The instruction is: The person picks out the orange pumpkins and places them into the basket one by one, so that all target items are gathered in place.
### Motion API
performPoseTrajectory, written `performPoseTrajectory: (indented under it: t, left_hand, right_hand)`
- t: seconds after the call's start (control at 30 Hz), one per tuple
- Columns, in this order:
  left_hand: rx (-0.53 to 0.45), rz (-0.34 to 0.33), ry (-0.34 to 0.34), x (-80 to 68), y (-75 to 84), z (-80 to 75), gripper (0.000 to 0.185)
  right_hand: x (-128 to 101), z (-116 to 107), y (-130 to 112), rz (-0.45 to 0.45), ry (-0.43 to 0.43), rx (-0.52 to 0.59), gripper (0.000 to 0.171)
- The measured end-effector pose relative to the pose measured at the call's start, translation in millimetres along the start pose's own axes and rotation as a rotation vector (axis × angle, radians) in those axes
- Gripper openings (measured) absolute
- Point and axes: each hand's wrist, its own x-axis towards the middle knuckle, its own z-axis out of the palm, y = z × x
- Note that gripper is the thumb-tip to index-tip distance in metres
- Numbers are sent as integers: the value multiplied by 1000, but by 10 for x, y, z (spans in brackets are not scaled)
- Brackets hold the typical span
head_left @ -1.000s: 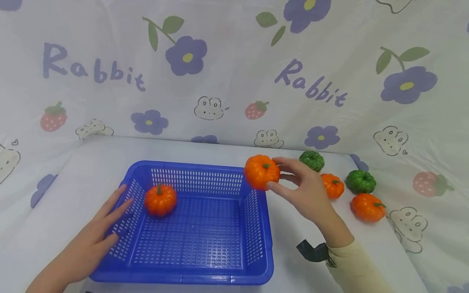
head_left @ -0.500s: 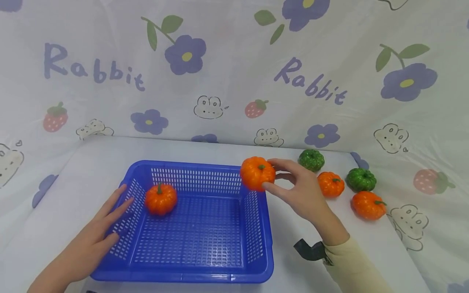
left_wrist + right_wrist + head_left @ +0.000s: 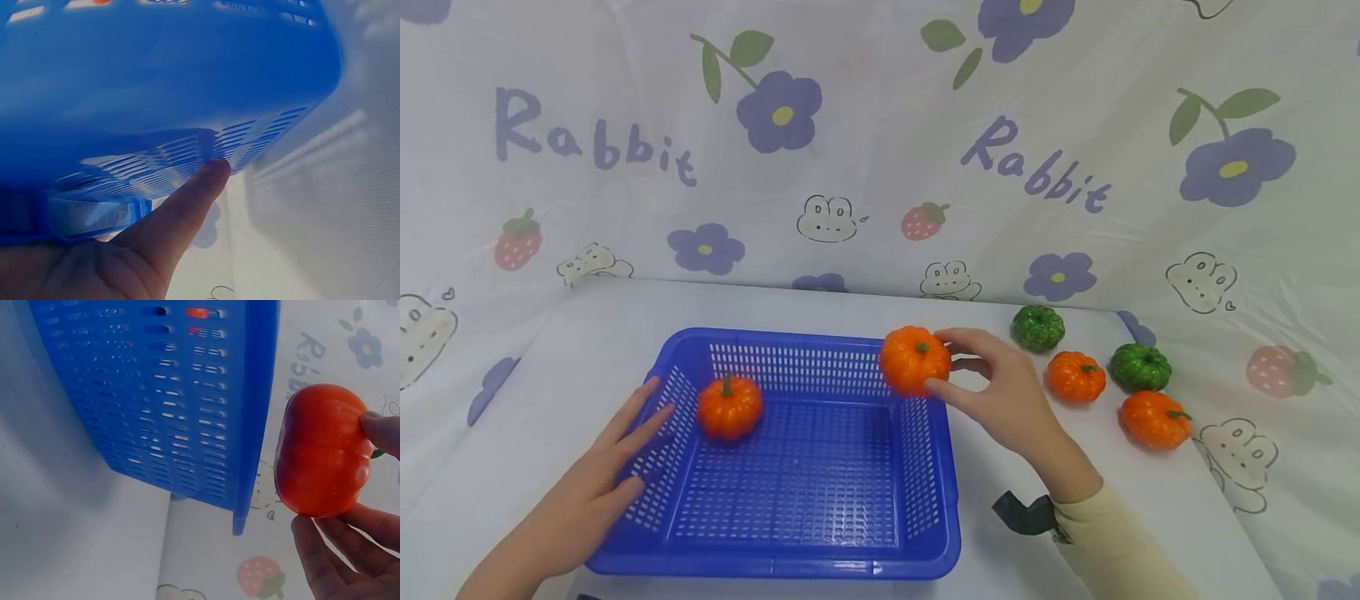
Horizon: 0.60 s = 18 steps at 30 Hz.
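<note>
My right hand pinches an orange toy pumpkin between thumb and fingers, just above the far right corner of the blue plastic basket. The right wrist view shows that held pumpkin close beside the basket's outer wall. Another orange pumpkin lies inside the basket near its left wall. My left hand rests flat with straight fingers against the basket's left outer wall; its fingertips touch the slotted side.
On the white table right of the basket lie two green pumpkins and two orange ones. A flower-and-rabbit printed cloth hangs behind and at both sides.
My right hand has carried the orange pumpkin a little leftward, from beside the basket's right rim to over its far right corner. The left hand has stayed put.
</note>
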Motion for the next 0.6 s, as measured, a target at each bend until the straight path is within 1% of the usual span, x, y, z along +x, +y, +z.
performPoseTrajectory:
  t: [0.23,0.4,0.6]
  left_hand:
    - [35,10,7,-5,-14,2,82]
    - [41,22,12,-8,-12,2,82]
    - [23,9,8,-7,-4,-2,81]
  right_hand:
    - [11,80,-5,-8,-24,-1,61]
    - [33,121,1,-29,-37,-45,61]
    - [51,159,-18,-37,-80,-115,61]
